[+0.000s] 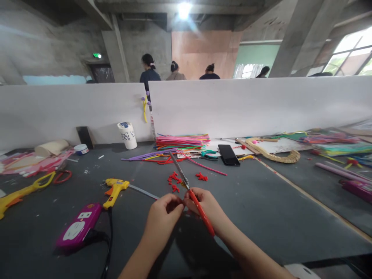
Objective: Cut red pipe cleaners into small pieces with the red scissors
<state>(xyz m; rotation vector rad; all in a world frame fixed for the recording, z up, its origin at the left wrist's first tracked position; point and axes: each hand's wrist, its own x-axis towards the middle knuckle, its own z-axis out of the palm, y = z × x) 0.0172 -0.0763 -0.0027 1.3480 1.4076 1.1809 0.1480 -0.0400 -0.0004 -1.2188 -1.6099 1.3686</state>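
Observation:
A pair of scissors [200, 213] with red handles rests in my right hand [205, 201], its blades pointing up and away over the table. My left hand [165, 213] is closed in a pinch, its fingertips meeting those of my right hand; what they hold is too small and too covered to make out. Just beyond the hands lie small red twisted pieces [173, 177], with another red cluster [201, 176] to the right of the blades. A yellow glue gun [116, 190] lies left of my left hand, near a grey strip [142, 191].
A purple power strip [80, 226] with a black cable sits at front left. Behind the hands are a bundle of coloured pipe cleaners [183, 140], a black phone [229, 155] and a white paper roll [127, 135]. A white partition [232, 108] runs across the back; people are beyond it.

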